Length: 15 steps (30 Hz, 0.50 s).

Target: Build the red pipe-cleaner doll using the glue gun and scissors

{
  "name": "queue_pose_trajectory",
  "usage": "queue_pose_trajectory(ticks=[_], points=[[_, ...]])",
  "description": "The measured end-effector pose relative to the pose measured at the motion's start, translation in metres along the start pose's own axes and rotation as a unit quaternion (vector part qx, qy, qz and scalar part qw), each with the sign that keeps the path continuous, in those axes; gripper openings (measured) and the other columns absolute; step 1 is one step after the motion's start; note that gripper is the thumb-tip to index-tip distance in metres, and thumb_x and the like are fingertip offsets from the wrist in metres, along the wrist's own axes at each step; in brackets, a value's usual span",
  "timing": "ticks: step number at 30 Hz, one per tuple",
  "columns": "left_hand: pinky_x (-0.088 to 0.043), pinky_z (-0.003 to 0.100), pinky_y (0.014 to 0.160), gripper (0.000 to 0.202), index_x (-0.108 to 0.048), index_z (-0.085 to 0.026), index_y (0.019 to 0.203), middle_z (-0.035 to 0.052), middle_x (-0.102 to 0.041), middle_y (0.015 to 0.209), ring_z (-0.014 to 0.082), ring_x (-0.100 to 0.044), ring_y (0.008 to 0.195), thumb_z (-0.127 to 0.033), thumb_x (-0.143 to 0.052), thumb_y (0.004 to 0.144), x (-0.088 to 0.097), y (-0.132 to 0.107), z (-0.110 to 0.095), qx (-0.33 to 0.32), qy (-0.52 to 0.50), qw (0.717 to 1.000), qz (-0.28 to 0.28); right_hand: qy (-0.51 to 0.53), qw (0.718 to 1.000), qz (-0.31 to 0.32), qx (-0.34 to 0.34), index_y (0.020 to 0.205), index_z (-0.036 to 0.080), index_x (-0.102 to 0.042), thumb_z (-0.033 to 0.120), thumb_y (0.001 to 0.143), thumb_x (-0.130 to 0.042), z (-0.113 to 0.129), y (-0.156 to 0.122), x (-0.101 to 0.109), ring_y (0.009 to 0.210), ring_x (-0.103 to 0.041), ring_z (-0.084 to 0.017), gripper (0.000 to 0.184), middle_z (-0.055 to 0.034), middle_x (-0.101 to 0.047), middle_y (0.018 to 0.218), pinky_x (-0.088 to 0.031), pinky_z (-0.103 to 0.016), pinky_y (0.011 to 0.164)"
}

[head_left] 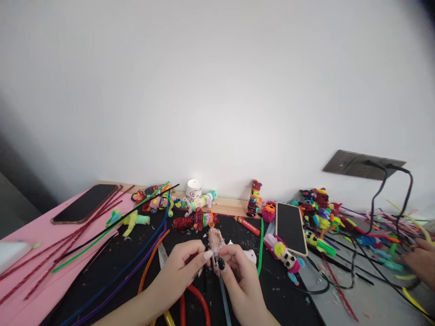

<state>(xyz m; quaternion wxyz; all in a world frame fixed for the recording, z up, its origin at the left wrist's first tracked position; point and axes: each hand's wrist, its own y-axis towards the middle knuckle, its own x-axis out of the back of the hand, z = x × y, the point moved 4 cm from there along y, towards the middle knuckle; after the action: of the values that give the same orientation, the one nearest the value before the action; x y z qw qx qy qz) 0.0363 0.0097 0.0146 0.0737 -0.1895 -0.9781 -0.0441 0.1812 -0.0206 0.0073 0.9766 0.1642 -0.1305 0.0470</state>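
1. Nearest the camera, the left hand [180, 271] and right hand [238, 276] meet fingertip to fingertip over the black mat [112, 262].
2. Both pinch a small pink fuzzy figure [215, 240], which stands roughly upright just above the fingertips, centred between the hands.
3. A pale stick [224, 294] runs from it towards the camera.
4. Neither hand is nearer.

Both hands [210, 267] together, fingers [207, 256] pinched

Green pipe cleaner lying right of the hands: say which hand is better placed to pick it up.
Right hand. The straight green pipe cleaner lies just beside it on the black mat, while the left hand sits farther away; both pinch the small pale fuzzy figure.
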Motion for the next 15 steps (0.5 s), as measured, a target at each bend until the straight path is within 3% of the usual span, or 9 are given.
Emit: queue_pose_trajectory(ticks=[2,4,7,10,12,15], points=[[-0.023,0.02,0.04,0.039,-0.046,-0.019,0.062,-0.008,-0.038,0.047,0.0069,-0.031,0.04,-0.05,-0.05,0.085,-0.005,-0.001,0.003,0.018,-0.02,0.998,0.057,0.017,1.0,0.011,0.001,0.105,0.021,-0.054,0.034,0.093,-0.045,0.0,-0.001,0.0,0.07,-0.053,-0.016,0.02,-0.0031,-0.057,0.082,-0.043,-0.026,0.065],[-0.022,0.018,0.038,0.037,-0.044,-0.019,0.062,-0.0087,-0.038,0.045,0.0061,-0.03,0.037,-0.049,-0.053,0.083,-0.01,-0.002,0.006,0.034,-0.038,0.994,0.1,-0.003,0.999,0.042,0.009,0.096,0.021,-0.054,0.035,0.094,-0.043,0.001,-0.001,0.0,0.071,-0.051,-0.015,0.019,-0.0019,-0.055,0.079,-0.042,-0.025,0.066],[-0.022,0.017,0.036,0.032,-0.043,-0.02,0.062,-0.009,-0.041,0.044,0.0058,-0.032,0.034,-0.042,-0.057,0.081,-0.016,-0.005,0.011,0.084,-0.04,0.985,0.145,-0.053,0.995,0.086,0.028,0.08,0.021,-0.05,0.034,0.095,-0.04,0.005,0.0,-0.001,0.068,-0.047,-0.014,0.023,0.0002,-0.05,0.072,-0.039,-0.023,0.064],[-0.024,0.017,0.034,0.028,-0.045,-0.02,0.063,-0.0093,-0.041,0.044,0.0061,-0.034,0.034,-0.038,-0.058,0.079,-0.019,-0.009,0.013,0.108,-0.028,0.977,0.182,-0.093,0.988,0.109,0.064,0.076,0.02,-0.047,0.027,0.094,-0.041,0.01,0.001,-0.002,0.064,-0.046,-0.012,0.02,0.0018,-0.049,0.068,-0.036,-0.021,0.06],[-0.023,0.017,0.034,0.027,-0.045,-0.02,0.064,-0.0097,-0.04,0.044,0.006,-0.033,0.034,-0.039,-0.058,0.079,-0.018,-0.009,0.009,0.103,-0.02,0.976,0.193,-0.12,0.984,0.102,0.089,0.073,0.02,-0.047,0.023,0.092,-0.042,0.012,0.002,-0.001,0.059,-0.044,-0.011,0.019,0.0027,-0.048,0.064,-0.035,-0.02,0.056],[-0.022,0.017,0.037,0.032,-0.04,-0.02,0.06,-0.0096,-0.037,0.044,0.0056,-0.033,0.036,-0.038,-0.057,0.08,-0.016,-0.008,0.003,0.091,0.013,0.979,0.183,-0.151,0.981,0.026,0.116,0.068,0.02,-0.043,0.021,0.09,-0.044,0.014,0.003,0.005,0.052,-0.041,-0.009,0.022,0.0043,-0.045,0.058,-0.031,-0.019,0.05]])
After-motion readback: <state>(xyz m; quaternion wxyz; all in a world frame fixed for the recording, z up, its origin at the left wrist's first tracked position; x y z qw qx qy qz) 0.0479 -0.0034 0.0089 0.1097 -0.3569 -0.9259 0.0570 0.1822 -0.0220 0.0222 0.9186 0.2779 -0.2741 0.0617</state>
